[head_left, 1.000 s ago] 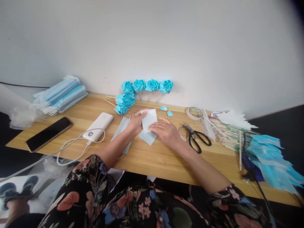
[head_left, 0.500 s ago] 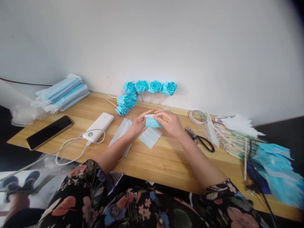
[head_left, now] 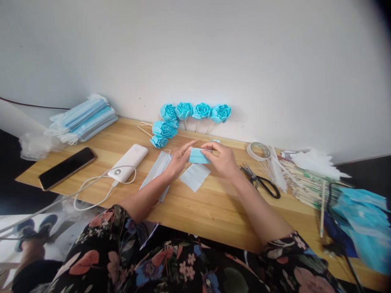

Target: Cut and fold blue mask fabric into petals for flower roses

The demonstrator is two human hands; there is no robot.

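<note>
My left hand point(head_left: 179, 159) and my right hand point(head_left: 222, 158) hold a small folded blue piece of mask fabric point(head_left: 198, 156) between their fingertips, lifted a little above the wooden table point(head_left: 195, 207). A pale blue-white fabric piece point(head_left: 194, 176) lies flat on the table just below the hands. A face mask point(head_left: 156, 171) lies beside my left forearm. Several finished blue fabric roses point(head_left: 195, 112) lean against the wall behind the hands.
A white power bank point(head_left: 127, 162) with its cable and a dark phone point(head_left: 67, 168) lie at the left, with a stack of masks point(head_left: 82, 119) behind. Black scissors point(head_left: 263, 183), a tape roll point(head_left: 258, 151), wooden sticks point(head_left: 305, 185) and blue fabric scraps point(head_left: 360, 219) lie at the right.
Both hands left the flat white piece on the table and lifted a small blue folded piece up between the fingertips. The view shifted slightly.
</note>
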